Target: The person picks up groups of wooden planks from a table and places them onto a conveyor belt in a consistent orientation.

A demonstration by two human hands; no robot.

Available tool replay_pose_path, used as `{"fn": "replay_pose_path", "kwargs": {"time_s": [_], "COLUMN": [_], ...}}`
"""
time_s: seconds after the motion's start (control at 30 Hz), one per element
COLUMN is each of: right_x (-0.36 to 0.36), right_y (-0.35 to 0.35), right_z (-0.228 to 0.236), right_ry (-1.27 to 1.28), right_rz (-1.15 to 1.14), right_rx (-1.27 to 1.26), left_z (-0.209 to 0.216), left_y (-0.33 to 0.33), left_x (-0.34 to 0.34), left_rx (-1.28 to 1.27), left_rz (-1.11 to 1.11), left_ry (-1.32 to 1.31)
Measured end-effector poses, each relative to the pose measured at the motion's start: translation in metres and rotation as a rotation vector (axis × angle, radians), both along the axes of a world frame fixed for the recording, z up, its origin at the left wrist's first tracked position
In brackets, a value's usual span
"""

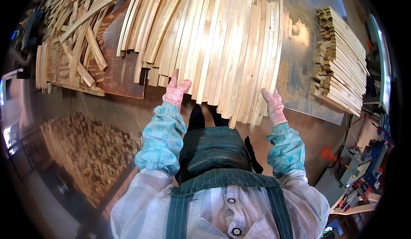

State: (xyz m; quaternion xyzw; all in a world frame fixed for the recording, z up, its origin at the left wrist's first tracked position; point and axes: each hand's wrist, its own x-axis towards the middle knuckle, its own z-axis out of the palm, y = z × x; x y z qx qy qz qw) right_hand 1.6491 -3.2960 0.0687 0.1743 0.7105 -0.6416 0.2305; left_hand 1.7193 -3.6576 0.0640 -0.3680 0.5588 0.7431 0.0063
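Observation:
A wide row of pale wooden strips (231, 46) lies side by side in front of me, their near ends uneven and jutting past the table's front edge. My left hand (174, 92), in a pinkish knit glove, grips the row at its near left part, thumb and fingers against the strip ends. On the far right side of the row, my right hand (275, 105), gloved alike, holds the outermost strip with the thumb at its near end. Some fingertips are hidden by the wood. More strips (147, 20) lie loosely to the left of the row.
A jumbled heap of wood pieces (81, 38) covers the brown board (124, 68) at the far left. Stacked strips (342, 63) stand at the right of the metal tabletop (295, 80). Below left is a large bundle of upright sticks (94, 145). Tools and a red coiled hose (329, 154) are at right.

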Motion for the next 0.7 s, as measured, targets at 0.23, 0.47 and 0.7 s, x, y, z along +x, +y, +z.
{"fn": "replay_pose_path", "kwargs": {"time_s": [0.23,0.47,0.7], "right_x": [-0.025,-0.029,0.025], "right_y": [0.030,0.034,0.025], "right_z": [0.018,0.025,0.031], "right_ry": [-0.015,-0.058,-0.007], "right_rz": [0.038,0.027,0.066], "right_rx": [-0.020,-0.008,0.113], "left_z": [-0.001,0.006,0.034], "left_y": [0.040,0.027,0.021], "left_x": [0.012,-0.055,-0.042], "left_rx": [0.076,0.194,0.085], "left_rz": [-0.102,-0.284,-0.301], "left_ry": [0.147,0.056,-0.064]}}
